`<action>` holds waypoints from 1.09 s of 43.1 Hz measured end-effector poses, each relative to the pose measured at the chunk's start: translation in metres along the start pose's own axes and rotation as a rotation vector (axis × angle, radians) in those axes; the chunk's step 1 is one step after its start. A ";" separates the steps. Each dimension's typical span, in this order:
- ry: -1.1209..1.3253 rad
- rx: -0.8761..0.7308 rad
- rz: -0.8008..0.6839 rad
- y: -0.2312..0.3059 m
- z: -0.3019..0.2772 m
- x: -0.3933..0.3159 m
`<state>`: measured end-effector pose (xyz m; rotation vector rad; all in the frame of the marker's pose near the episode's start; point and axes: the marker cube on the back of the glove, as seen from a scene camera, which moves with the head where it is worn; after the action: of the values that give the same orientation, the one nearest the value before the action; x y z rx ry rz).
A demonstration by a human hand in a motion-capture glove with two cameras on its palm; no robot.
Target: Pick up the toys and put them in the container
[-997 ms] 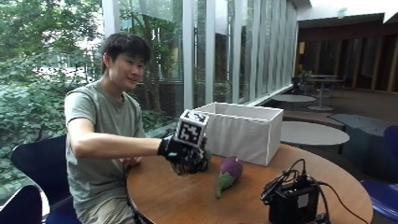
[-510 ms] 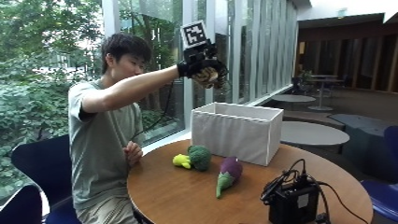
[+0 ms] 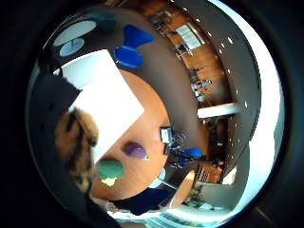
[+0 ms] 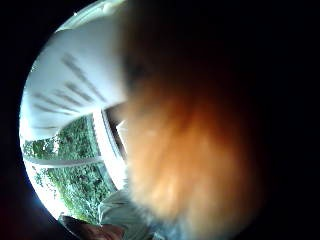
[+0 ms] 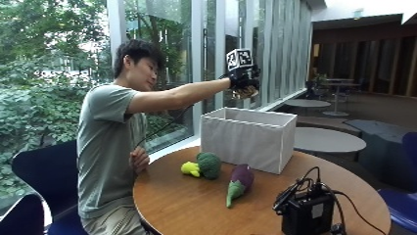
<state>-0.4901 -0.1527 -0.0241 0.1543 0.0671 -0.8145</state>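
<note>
- A person sits at a round wooden table (image 5: 189, 205) beside tall windows, with the right arm stretched out and raised.
- The gloved right hand (image 5: 243, 82) is held up in the air, above the near end of a white fabric container (image 5: 247, 139) that stands open-topped on the table.
- The fingers of that hand are curled round a small orange and black striped plush toy (image 5: 246, 93), which pokes out just below the glove. From the palm's little-finger side the same furry toy (image 3: 76, 142) sits close against the hand, with the container (image 3: 102, 102) directly underneath it.
- From the thumb side, the orange fur (image 4: 185, 150) fills most of the view.
- Two more toys lie on the table in front of the container, apart from it: a green broccoli toy (image 5: 203, 165) with a yellow stalk end, and beside it a purple eggplant toy (image 5: 238, 182) with a green stem pointing toward the table's near edge.
- The person's bare left hand (image 5: 139, 159) rests at the table's edge, close to the body.
- A black device with cables (image 5: 306, 209) stands at the near side of the table.
- A blue chair (image 5: 39, 171) is behind the person.
</note>
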 end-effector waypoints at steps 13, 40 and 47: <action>0.066 -0.358 -0.052 -0.006 0.034 0.000; -0.097 -0.359 0.147 0.145 0.091 0.192; -0.119 -0.424 0.095 0.201 0.193 0.224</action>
<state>-0.1905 -0.2093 0.1623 -0.2892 0.1182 -0.6970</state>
